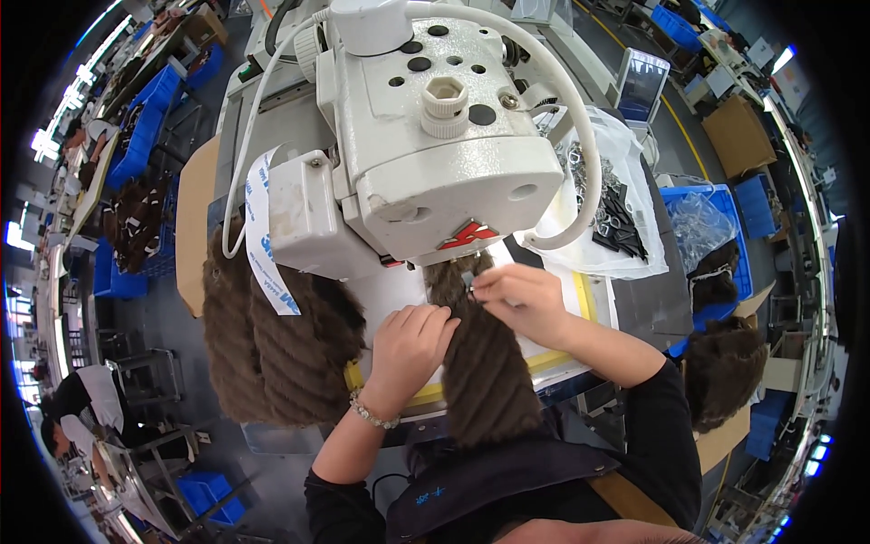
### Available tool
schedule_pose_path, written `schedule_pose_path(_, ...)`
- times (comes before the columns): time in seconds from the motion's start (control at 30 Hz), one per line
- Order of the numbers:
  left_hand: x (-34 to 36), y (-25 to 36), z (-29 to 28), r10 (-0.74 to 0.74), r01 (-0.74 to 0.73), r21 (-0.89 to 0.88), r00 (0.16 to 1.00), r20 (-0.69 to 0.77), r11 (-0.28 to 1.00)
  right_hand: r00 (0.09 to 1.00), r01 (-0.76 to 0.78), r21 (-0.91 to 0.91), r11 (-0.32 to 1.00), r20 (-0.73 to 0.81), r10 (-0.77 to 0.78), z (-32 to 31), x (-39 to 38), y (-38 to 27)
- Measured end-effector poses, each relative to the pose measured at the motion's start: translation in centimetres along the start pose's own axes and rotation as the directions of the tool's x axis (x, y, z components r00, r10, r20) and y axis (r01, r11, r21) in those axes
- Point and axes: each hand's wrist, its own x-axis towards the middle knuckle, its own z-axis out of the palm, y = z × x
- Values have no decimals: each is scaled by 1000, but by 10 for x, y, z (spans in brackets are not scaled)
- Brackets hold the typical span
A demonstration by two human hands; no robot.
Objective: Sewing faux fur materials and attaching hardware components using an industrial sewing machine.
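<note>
A strip of brown ribbed fur (489, 376) runs from under the head of a white sewing machine (453, 172) down over the table's front edge towards my lap. My left hand (410, 349), a beaded bracelet on its wrist, lies at the strip's left edge with its fingers curled together on the fur. My right hand (527, 304) is closed in a pinch at the strip's upper right side, just below the machine head. Between its fingertips shows a small grey metal piece (468, 280), too small to name surely. The machine head hides the strip's far end.
More brown fur pieces (272, 335) are heaped left of the machine. To its right lies a clear plastic bag (616, 199) with metal hardware and black straps. Blue crates (716, 218) and another fur bundle (722, 372) stand at the right. A person (86, 403) works far left.
</note>
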Motion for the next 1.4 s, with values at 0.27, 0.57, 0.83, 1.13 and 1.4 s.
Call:
schedule_pose_path(0.27, -2, -1, 5, 49, -50, 69, 999, 10, 996, 980, -193, -124, 973, -68, 186, 13, 13, 26)
schedule_pose_path(0.57, -4, 0, 3, 19, -20, 66, 1000, 20, 998, 972, -233, -120, 965, 6, 235, 21, 16, 29)
schedule_pose_path(0.83, 0, -4, 0, -39, 29, 126, 996, 77, 992, 977, -208, -284, 936, -21, 211, 23, 15, 29)
schedule_pose_path(1.13, 26, -30, 19, -77, 59, 133, 988, 137, 989, 944, -329, -195, 924, -88, 317, 26, 14, 30)
schedule_pose_path(1.4, 27, -38, 25, -91, 77, 118, 989, 121, 990, 972, -230, -182, 956, -85, 218, 26, 11, 35)
